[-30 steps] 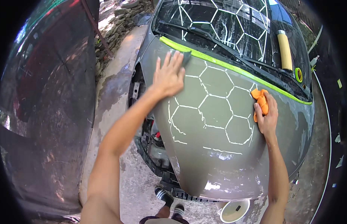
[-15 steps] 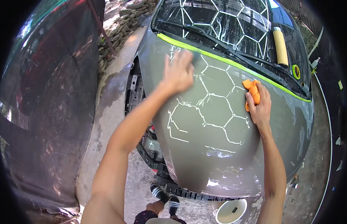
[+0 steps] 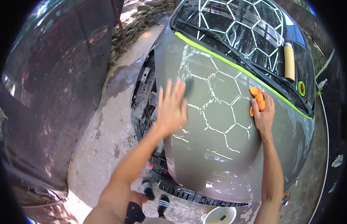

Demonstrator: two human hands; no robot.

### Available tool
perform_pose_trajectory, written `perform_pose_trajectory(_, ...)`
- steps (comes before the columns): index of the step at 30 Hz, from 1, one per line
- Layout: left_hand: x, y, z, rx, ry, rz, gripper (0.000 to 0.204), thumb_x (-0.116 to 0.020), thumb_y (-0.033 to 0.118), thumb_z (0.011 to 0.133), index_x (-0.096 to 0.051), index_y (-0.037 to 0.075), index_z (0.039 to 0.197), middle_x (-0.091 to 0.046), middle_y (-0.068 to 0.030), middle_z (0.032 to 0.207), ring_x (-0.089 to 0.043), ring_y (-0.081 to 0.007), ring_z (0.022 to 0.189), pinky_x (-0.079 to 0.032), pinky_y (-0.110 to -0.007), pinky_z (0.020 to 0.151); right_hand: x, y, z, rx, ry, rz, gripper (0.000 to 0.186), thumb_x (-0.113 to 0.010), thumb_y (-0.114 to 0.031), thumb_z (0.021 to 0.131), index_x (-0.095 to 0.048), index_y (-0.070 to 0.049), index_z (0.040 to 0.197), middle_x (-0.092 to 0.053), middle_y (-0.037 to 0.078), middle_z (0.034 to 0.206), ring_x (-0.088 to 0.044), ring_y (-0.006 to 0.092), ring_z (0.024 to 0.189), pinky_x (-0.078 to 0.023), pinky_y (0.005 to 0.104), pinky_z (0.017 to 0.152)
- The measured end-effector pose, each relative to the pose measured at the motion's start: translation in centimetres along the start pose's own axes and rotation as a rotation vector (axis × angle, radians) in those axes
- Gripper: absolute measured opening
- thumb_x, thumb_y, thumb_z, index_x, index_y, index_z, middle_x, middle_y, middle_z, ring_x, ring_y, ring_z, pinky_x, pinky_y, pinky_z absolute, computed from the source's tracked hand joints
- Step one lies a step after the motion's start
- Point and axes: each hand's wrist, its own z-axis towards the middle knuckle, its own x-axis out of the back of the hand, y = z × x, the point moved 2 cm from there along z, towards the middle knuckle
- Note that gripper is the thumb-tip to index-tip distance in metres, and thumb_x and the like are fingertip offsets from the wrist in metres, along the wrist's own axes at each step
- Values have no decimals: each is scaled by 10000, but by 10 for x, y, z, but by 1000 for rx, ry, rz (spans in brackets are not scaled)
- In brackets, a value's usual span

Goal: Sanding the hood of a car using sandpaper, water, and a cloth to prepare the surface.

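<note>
My left hand (image 3: 171, 108) is over the left side of a grey car hood (image 3: 233, 175), fingers stretched and somewhat blurred. A dark, flat pad (image 3: 188, 88) shows beside its index finger and seems pressed under the hand; its exact kind is unclear. White lines (image 3: 235, 114) form a honeycomb pattern on the paint, broken and smeared toward the upper left. My right hand (image 3: 264, 114) rests on the hood farther right, fingers closed round a bunched orange cloth (image 3: 260, 100).
Yellow-green tape (image 3: 233, 67) runs along the hood's rear edge. On the windshield side lie a cream roll (image 3: 289, 63) and a green tape roll (image 3: 301, 88). Exposed black bumper parts (image 3: 192, 194) line the front, above a pale bucket (image 3: 207, 216). A dark sheet (image 3: 57, 100) hangs at left.
My left hand has come down the hood toward me, the dark pad moving along with it. My right hand stays at the orange cloth. The whole view has shifted slightly.
</note>
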Motion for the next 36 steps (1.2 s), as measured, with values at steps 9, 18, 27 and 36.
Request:
perform_pose_trajectory(9,-1,-28,-14,125,20,-144,615,-402,294,1055,-291,17,1593,-239,-205,1673,-186,-417,1552,-146,-567,1249,-8,10,17,-64,60,12,349,-759,-200,890,-652,12,1145,-671,165,1059,-668,303,970,-512,378,898)
perform_pose_trajectory(18,-4,-60,23,194,100,-222,664,-438,275,1029,-267,-49,1582,-230,-260,1659,-166,-457,1547,-91,-589,1245,-104,-208,139,-146,-772,284,277,-617,-88,799,-731,24,1025,-673,56,736,-620,101,610,-528,292,588)
perform_pose_trajectory(27,-18,-124,109,236,127,-228,639,-415,306,1037,-313,-25,1574,-270,-238,1654,-160,-430,1555,-54,-580,1252,-102,-115,87,239,-230,160,557,-720,-247,923,-557,3,1393,-598,225,1371,-595,371,1259,-451,417,1059)
perform_pose_trajectory(36,-25,-145,122,197,116,-400,674,-401,316,1033,-276,-72,1571,-249,-257,1654,-141,-429,1560,-38,-587,1251,-104,-115,86,148,-259,123,629,-729,-249,902,-513,21,1428,-557,259,1412,-516,434,1318,-389,468,1119)
